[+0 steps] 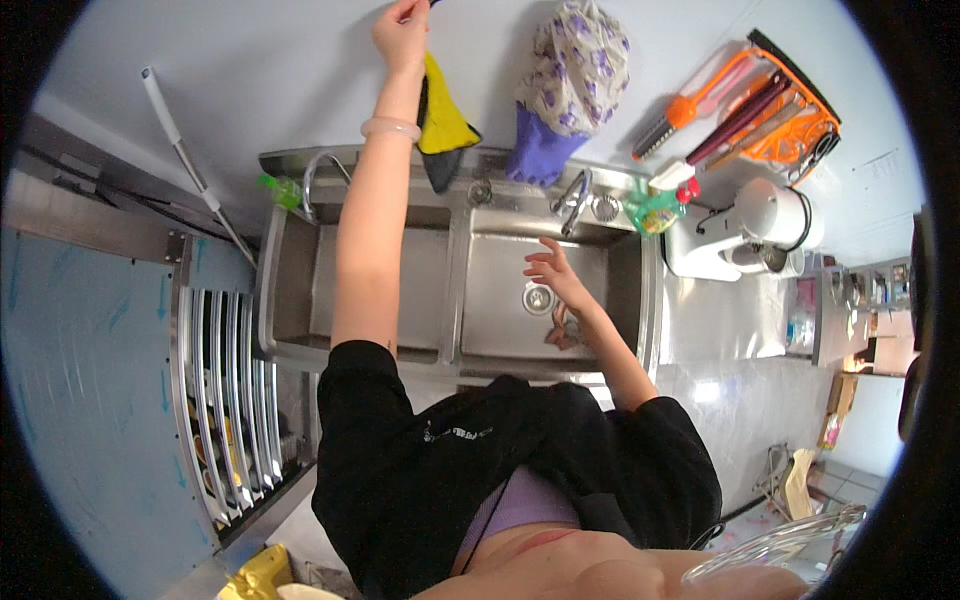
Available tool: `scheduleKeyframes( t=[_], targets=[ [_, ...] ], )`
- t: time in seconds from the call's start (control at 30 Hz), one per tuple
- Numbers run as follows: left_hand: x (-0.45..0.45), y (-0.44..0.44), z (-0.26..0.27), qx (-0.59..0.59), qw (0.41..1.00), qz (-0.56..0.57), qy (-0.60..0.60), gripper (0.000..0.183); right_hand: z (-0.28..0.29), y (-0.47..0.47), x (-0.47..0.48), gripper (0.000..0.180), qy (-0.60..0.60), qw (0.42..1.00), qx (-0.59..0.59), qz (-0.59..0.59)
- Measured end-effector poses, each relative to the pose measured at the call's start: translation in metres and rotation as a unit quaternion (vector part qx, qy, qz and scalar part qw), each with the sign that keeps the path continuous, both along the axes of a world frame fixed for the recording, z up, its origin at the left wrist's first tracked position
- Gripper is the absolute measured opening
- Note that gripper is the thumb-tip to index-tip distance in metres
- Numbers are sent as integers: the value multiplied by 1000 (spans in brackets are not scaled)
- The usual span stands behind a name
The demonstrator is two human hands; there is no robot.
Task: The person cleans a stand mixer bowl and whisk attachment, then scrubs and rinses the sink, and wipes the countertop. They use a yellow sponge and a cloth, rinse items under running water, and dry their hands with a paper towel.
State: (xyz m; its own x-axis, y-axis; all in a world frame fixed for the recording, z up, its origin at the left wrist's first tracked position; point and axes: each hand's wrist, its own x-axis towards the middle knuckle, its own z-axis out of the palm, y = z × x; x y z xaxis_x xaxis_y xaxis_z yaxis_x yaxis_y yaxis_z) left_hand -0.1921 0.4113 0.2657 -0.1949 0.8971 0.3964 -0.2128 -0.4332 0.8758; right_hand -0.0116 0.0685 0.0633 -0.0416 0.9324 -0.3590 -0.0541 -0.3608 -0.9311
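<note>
My left hand is raised against the wall at the top edge of the view, its fingers drawn together. A small dark piece shows at the fingertips; whether they grip it is unclear. Partly behind that forearm hangs a yellow and dark grey cloth, its upper end hidden. Over the right basin of a stainless steel double sink, my right hand is held with fingers apart and holds nothing. Below it are the drain strainer and a reflection on the basin floor. A curved faucet stands just beyond this hand.
Purple rubber gloves with flowered sleeves hang on the wall. Right of the sink are a green detergent bottle, a white stand mixer and an orange rack of utensils. Another faucet and a white pole are left.
</note>
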Motion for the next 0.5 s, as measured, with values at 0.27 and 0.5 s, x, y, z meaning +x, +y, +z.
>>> scheduleKeyframes(
  t=[0.27, 0.5],
  targets=[
    [4, -1, -39, 50, 995, 68, 56, 19, -44, -94, 69, 50, 15, 985, -113, -129],
    [6, 22, 5, 122, 982, 131, 68, 20, -17, -100, 86, 43, 52, 982, -147, -111]
  ],
)
